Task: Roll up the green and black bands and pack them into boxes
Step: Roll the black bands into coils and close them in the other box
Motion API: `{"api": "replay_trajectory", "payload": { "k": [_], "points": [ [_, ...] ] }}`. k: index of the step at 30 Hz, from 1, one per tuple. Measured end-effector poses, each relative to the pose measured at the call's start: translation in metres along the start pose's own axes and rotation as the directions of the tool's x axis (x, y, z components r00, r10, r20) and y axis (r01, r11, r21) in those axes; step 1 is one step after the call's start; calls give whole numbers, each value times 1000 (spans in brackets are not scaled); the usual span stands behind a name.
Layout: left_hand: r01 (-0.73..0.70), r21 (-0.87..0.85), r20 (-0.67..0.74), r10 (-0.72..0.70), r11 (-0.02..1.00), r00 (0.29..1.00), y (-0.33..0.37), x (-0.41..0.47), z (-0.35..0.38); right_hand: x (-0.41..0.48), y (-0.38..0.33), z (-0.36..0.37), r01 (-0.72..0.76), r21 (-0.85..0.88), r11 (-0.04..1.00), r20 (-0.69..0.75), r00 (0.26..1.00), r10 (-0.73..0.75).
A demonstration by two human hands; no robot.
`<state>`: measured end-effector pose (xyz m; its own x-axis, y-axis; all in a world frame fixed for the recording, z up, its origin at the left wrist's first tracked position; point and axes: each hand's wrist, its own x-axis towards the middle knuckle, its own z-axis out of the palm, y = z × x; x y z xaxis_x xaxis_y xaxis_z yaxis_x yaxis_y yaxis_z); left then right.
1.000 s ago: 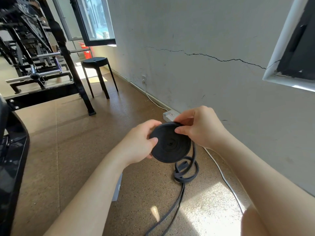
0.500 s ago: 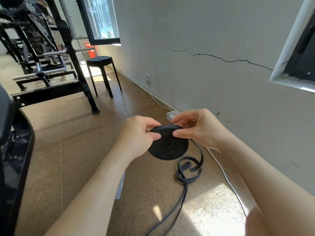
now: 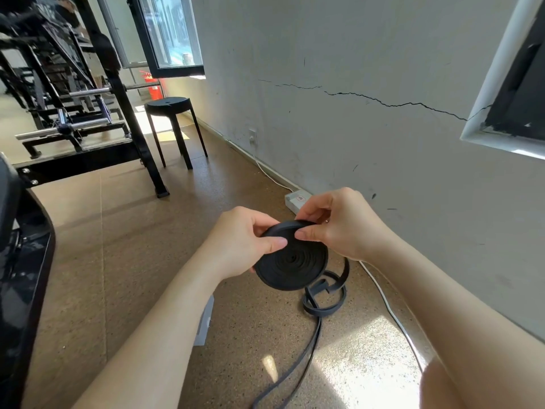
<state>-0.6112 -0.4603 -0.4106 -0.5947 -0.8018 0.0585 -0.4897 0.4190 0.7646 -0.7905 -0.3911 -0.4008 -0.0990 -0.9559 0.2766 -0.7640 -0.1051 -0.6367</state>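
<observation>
The black band, wound into a flat coil, was pinched at its upper rim between the left hand and right hand. Below the hands, its loose tail was trailed across the floor.

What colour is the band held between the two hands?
Black. The coiled band shows plainly in the head view, the only view.

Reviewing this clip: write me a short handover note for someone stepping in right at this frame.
Left hand pinches the black band roll at its left edge.
Right hand pinches its top rim.
Done: a thick coil is wound and held above the floor.
Left: the loose tail lies looped on the floor; wind it in, then box it. No green band in view.
</observation>
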Motion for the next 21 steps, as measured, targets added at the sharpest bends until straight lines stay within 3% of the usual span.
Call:
{"api": "replay_trajectory", "payload": {
  "k": [2,8,13,18,21],
  "points": [
    [11,14,-57,-10,1000,998,-2,1,-1,1,2,2,2,53,999,-12,1000,-1],
    [80,-244,-147,-118,967,982,0,3,-4,3,12,-5,-96,181,979,-40,994,105],
    [141,-317,-107,-183,938,977,-2,4,-2,4,8,-2,-99,71,993,-98,990,105],
    [201,-349,133,-164,915,977,-5,0,-5,2,8,-1,-73,-100,992,-18,997,71],
    [134,-153,117,-117,979,986,-8,1,-6,1,3,1,-45,-202,978,42,998,54]
  ]
}}
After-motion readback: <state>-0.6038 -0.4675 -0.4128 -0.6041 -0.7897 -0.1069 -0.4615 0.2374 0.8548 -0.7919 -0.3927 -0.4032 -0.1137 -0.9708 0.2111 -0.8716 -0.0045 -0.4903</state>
